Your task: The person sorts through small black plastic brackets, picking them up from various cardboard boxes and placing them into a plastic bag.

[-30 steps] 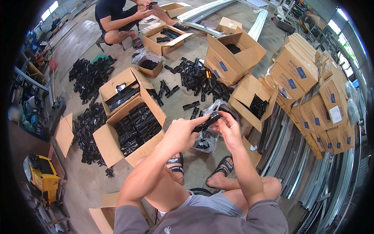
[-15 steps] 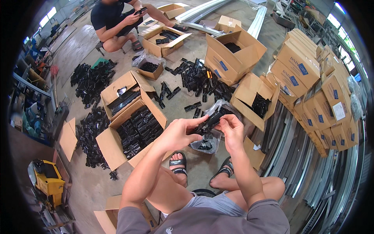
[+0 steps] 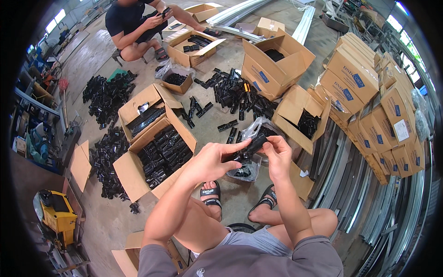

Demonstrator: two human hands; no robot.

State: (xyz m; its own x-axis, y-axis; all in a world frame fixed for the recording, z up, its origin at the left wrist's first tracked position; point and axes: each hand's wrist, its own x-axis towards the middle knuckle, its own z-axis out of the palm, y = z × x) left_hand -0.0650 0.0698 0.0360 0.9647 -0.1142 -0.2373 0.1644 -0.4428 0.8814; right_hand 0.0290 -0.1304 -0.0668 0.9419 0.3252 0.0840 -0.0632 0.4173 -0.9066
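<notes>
Between my hands, above a clear plastic bag [image 3: 250, 171] with black pieces in it, is a black tubular fitting [image 3: 256, 144]. My right hand [image 3: 278, 154] pinches its right end with thumb and fingertips. From the left, my left hand [image 3: 210, 160] holds it, index finger stretched along the piece and thumb lower down; the other fingers are hidden. Just left of my feet, an open carton [image 3: 128, 171] is packed with rows of similar black fittings. A few loose fittings [image 3: 227, 125] lie on the floor beyond my hands.
Heaps of black fittings [image 3: 108, 99] cover the floor at left and centre. Open cartons [image 3: 258, 71] stand ahead. Stacked cartons [image 3: 353, 76] and long metal profiles [image 3: 350, 184] line the right. A co-worker [image 3: 129, 30] sits at far left, handling a black piece. A yellow machine [image 3: 60, 219] stands left.
The fitting has turned between my hands and now sits more upright toward my right hand. My left index finger has slid slightly right along it.
</notes>
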